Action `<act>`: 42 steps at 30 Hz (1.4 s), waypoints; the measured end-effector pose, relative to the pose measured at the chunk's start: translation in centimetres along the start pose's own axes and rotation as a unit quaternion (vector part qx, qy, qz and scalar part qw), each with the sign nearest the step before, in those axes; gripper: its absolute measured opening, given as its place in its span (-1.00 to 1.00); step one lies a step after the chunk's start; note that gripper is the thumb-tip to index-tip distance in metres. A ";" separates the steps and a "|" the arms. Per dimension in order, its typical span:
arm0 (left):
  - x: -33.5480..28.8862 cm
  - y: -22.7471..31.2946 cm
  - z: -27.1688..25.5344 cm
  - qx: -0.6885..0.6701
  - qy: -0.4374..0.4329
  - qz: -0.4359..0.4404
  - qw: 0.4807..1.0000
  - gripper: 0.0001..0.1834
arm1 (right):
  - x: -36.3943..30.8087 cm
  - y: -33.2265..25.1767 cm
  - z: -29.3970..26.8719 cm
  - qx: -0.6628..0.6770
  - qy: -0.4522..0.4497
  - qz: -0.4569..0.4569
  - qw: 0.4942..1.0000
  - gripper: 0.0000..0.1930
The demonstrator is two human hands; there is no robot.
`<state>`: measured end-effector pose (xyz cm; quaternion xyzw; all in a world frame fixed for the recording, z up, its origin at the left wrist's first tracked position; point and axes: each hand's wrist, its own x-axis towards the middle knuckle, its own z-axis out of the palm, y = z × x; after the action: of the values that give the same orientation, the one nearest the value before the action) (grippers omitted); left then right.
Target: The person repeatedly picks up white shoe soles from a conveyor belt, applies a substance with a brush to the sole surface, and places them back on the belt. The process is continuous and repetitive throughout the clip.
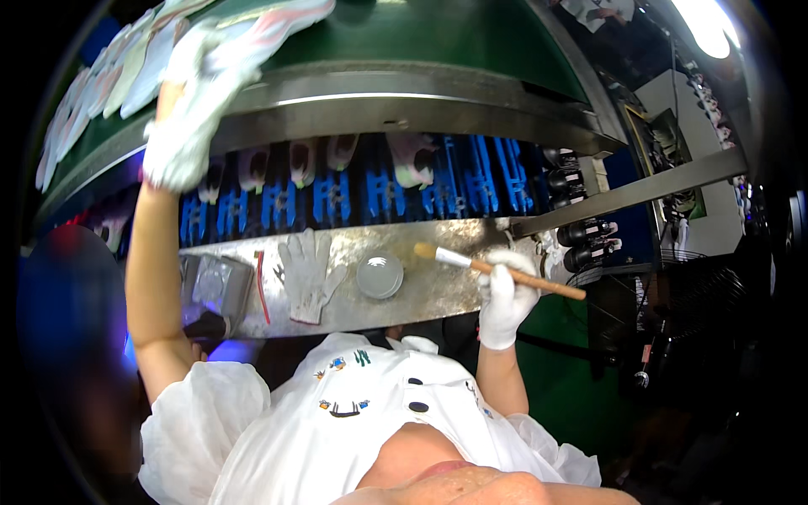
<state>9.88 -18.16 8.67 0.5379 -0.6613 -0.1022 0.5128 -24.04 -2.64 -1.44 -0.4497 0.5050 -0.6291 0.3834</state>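
Observation:
My left hand, in a white glove, reaches up over the metal edge to the green belt. It is blurred, and its fingers seem closed on a whitish-pink shoe sole. More pale, sole-shaped pieces lie in a row beside it on the belt. White-gloved too, my right hand grips a brush by its wooden handle; the tan bristles point left over the metal shelf. Left of the bristles, a round, pale dish stands on this shelf.
The metal shelf also bears a loose pale glove, a thin red strip and a grey container. Behind it are blue racks with several shoe pieces. Black shoes and a slanting metal bar are at right.

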 end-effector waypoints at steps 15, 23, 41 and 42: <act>-7.0 -1.3 2.3 -0.718 0.060 -0.205 0.662 -0.34 | 1.0 -0.8 2.9 0.019 0.007 -0.018 1.000 -0.86; -13.6 5.4 3.1 -0.671 -0.014 -0.315 0.671 -0.23 | 3.0 -4.0 3.2 -0.019 -0.015 -0.141 0.990 -0.85; -19.0 6.5 3.9 -0.592 -0.108 -0.220 0.768 -0.03 | 3.1 -7.0 7.1 -0.128 -0.229 -0.211 0.942 -0.88; -19.2 6.6 3.8 -0.598 -0.105 -0.222 0.763 -0.03 | 3.2 -7.0 7.2 -0.137 -0.229 -0.209 0.941 -0.89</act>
<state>0.84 -1.46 0.58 0.2399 -0.3781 -0.6435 0.6208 -18.34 -6.40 6.57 -0.7254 0.3798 -0.4995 0.2830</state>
